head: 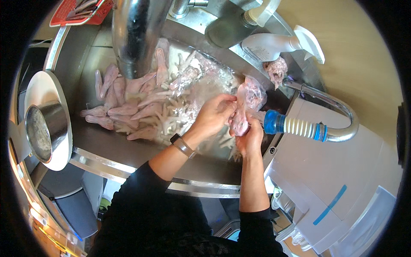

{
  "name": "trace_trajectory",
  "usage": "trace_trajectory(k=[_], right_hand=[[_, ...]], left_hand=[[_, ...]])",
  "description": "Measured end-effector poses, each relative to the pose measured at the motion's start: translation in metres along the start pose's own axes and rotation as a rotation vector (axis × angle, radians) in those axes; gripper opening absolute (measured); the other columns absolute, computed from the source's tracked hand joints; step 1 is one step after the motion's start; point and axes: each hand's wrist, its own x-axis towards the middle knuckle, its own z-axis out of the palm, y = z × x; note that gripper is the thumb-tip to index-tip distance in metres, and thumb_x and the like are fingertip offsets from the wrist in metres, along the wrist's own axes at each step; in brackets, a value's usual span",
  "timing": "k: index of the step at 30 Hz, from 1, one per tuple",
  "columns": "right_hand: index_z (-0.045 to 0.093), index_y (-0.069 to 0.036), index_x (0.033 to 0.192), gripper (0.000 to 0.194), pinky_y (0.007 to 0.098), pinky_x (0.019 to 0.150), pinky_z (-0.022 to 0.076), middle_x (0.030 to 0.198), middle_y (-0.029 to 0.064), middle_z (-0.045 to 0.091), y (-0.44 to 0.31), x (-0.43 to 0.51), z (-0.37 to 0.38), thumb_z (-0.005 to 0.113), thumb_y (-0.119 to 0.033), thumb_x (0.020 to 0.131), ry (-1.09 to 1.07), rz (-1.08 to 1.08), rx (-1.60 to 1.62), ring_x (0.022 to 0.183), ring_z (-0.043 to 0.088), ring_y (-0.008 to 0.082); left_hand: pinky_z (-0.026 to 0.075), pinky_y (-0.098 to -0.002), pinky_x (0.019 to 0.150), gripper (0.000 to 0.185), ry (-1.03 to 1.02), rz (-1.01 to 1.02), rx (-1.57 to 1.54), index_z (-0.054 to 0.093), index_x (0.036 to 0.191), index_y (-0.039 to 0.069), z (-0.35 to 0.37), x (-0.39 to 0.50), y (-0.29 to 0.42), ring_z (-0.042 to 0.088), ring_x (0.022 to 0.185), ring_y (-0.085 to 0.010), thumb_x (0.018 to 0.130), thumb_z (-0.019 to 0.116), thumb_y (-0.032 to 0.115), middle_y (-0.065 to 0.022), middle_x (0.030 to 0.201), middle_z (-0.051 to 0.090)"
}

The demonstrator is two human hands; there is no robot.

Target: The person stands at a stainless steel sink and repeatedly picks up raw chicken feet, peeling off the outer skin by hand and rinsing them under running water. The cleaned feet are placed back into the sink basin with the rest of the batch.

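Note:
My left hand [215, 112] and my right hand [251, 135] hold a raw, plucked duck head [240, 123] over the right part of a steel sink. The head's bill end points up, away from me, beside a clear plastic bag [256, 94] with pinkish contents. Water runs and splashes [212, 72] just beyond my left hand. In the sink's left half lie several more duck heads [123, 110], pale and pink. Poultry feet [168, 117] lie among them and in the water below my hands. My fingers partly hide the held head.
A flexible hose end [274, 122] on a bent steel pipe [348, 112] reaches in from the right. Spray bottles [269, 46] lie along the back rim near a pinkish clump [276, 70]. A steel pot [48, 131] rests on a round white board [62, 151] at left; a red basket [61, 19] holds utensils.

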Motion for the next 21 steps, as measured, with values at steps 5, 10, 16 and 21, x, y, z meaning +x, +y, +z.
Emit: trace_trajectory(k=[5,10,16,21], right_hand=[[0.057,0.003,0.117,0.035,0.0361,0.051,0.0463,0.095,0.0162,0.066,0.001,0.001,-0.005,0.048,-0.023,0.094,0.015,-0.077,0.018,0.079,0.065,0.0275],[0.053,0.002,0.123,0.035,0.0352,0.052,0.0486,0.096,0.0141,0.065,0.002,0.0,-0.005,0.054,-0.018,0.093,0.004,-0.176,-0.102,0.077,0.065,0.0259],[0.052,-0.001,0.125,0.035,0.0291,0.056,0.0493,0.095,0.0092,0.065,0.005,-0.002,-0.008,0.06,-0.02,0.096,0.012,-0.229,-0.305,0.073,0.061,0.0167],[0.053,-0.001,0.123,0.033,0.025,0.067,0.0497,0.097,0.0034,0.062,0.005,-0.006,-0.009,0.066,-0.007,0.092,0.008,-0.348,-0.573,0.083,0.058,0.0106]], left_hand=[[0.052,-0.0265,0.075,0.027,0.006,-0.072,-0.094,0.059,0.12,-0.001,0.009,0.004,0.002,0.063,0.087,-0.0124,0.1,0.057,0.017,-0.006,0.101,0.066],[0.052,-0.0368,0.084,0.026,0.485,0.345,0.807,0.06,0.116,-0.001,0.004,0.011,-0.005,0.065,0.09,-0.0292,0.094,0.062,0.013,-0.0139,0.101,0.067],[0.048,-0.0358,0.093,0.03,0.231,0.365,0.697,0.057,0.125,0.0,-0.005,0.006,-0.012,0.063,0.103,-0.0255,0.096,0.059,0.01,-0.0135,0.117,0.063],[0.047,-0.0305,0.095,0.03,-0.075,-0.002,-0.092,0.055,0.127,-0.001,0.008,0.006,-0.009,0.058,0.109,-0.0138,0.099,0.056,0.008,-0.0053,0.119,0.062]])
